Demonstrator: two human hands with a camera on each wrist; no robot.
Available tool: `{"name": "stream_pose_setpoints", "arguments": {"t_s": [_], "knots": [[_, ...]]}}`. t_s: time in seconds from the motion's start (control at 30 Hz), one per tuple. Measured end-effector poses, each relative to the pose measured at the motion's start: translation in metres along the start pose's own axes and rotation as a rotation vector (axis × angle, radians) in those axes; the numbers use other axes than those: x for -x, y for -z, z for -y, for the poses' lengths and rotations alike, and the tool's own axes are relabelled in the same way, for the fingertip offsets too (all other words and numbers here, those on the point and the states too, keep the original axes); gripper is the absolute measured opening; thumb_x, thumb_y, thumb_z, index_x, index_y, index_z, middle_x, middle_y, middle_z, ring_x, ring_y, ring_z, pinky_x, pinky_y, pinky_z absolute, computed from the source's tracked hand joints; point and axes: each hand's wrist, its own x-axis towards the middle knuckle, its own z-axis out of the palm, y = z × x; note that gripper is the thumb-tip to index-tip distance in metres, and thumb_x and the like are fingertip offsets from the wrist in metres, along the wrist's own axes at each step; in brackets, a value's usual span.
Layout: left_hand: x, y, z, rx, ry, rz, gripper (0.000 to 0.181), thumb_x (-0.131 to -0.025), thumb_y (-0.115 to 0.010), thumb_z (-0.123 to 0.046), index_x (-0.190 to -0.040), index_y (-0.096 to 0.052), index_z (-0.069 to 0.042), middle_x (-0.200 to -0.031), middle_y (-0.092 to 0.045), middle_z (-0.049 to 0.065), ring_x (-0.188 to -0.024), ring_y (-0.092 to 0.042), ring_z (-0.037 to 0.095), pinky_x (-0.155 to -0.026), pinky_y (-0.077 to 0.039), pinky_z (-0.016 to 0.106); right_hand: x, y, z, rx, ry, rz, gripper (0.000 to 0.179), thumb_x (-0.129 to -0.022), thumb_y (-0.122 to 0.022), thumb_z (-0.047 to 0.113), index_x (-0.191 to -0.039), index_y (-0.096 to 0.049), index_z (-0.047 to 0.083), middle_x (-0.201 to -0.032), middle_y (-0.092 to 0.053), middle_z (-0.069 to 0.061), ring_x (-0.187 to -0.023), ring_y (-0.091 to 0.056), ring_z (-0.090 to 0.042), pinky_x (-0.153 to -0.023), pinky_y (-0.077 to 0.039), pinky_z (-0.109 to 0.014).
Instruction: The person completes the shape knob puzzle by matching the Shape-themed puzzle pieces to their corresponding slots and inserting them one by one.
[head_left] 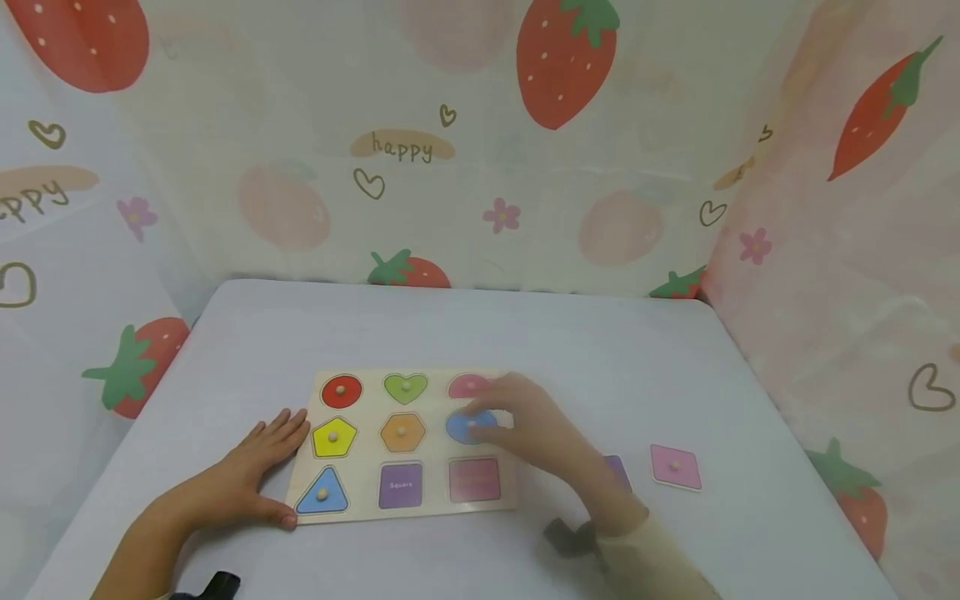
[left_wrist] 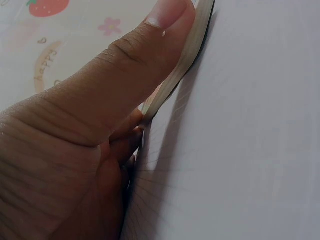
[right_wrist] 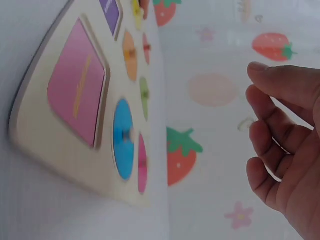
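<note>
A pale wooden shape-puzzle board [head_left: 436,485] lies on the white table. My left hand [head_left: 251,467] rests at its left edge, fingers straight and spread, with the thumb [left_wrist: 145,45] against the near corner. Over the right side of the board hovers my right hand [head_left: 536,421], fingers loosely bent; the right wrist view shows nothing in them. Below it are a blue oval piece [right_wrist: 123,140] and a pink piece [right_wrist: 142,165], both seated. The purple square recess [head_left: 401,485] and pink recess [right_wrist: 77,82] hold no knobbed pieces.
Right of the board lie a loose pink piece [head_left: 676,467] with a knob and a purple piece [head_left: 618,472], partly hidden by my right forearm. Several other knobbed pieces, such as the red circle [head_left: 341,391], sit in the board. Strawberry-print curtains [head_left: 465,167] surround the table.
</note>
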Motion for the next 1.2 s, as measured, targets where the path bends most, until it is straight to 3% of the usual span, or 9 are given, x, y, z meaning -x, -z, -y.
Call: {"name": "stream_pose_setpoints", "arguments": {"t_s": [0.17,0.5,0.77,1.07,1.2], "knots": [[0.000,0.001,-0.001,0.001,-0.003,-0.001,0.130,-0.062,-0.083,-0.071,-0.162,-0.028,-0.009,-0.171,-0.017,0.013,-0.158,-0.005,0.040,-0.115,0.019,0.009,0.021,0.023,-0.017,0.038,-0.014,-0.066,0.025,-0.087,-0.083,0.018,-0.108,-0.077,0.030,-0.105,-0.068,0.021,-0.108,-0.059,-0.005,-0.099,-0.053,-0.037],[0.001,0.003,-0.004,0.012,0.001,0.008,0.128,-0.064,-0.084,-0.068,-0.162,-0.028,-0.008,-0.171,-0.017,0.014,-0.158,-0.005,0.041,-0.123,0.016,0.021,0.070,0.053,-0.068,-0.043,-0.073,-0.135,0.025,-0.087,-0.083,0.022,-0.110,-0.075,0.031,-0.110,-0.069,0.019,-0.108,-0.062,-0.008,-0.094,-0.055,-0.046],[0.000,0.001,-0.003,0.002,0.006,0.001,0.130,-0.062,-0.084,-0.070,-0.162,-0.029,-0.008,-0.171,-0.018,0.013,-0.158,-0.005,0.040,-0.118,0.019,0.014,0.090,0.063,-0.105,-0.025,-0.176,-0.073,0.024,-0.088,-0.079,0.016,-0.110,-0.077,0.025,-0.105,-0.073,0.012,-0.101,-0.062,-0.018,-0.088,-0.051,-0.040],[0.001,0.000,0.002,-0.008,0.000,0.002,0.131,-0.062,-0.083,-0.072,-0.162,-0.028,-0.008,-0.172,-0.017,0.012,-0.158,-0.004,0.039,-0.113,0.019,0.006,0.100,0.069,-0.124,-0.083,-0.273,0.035,0.021,-0.087,-0.081,0.021,-0.108,-0.078,0.017,-0.098,-0.074,0.007,-0.091,-0.065,-0.012,-0.082,-0.052,-0.029],[0.001,0.001,-0.001,-0.003,-0.005,0.002,0.130,-0.062,-0.083,-0.072,-0.162,-0.028,-0.008,-0.172,-0.017,0.012,-0.158,-0.004,0.039,-0.112,0.019,0.005,0.107,0.070,-0.130,-0.111,-0.264,0.088,0.024,-0.085,-0.082,0.018,-0.107,-0.077,0.012,-0.100,-0.076,0.002,-0.096,-0.068,-0.014,-0.088,-0.053,-0.030]]}}
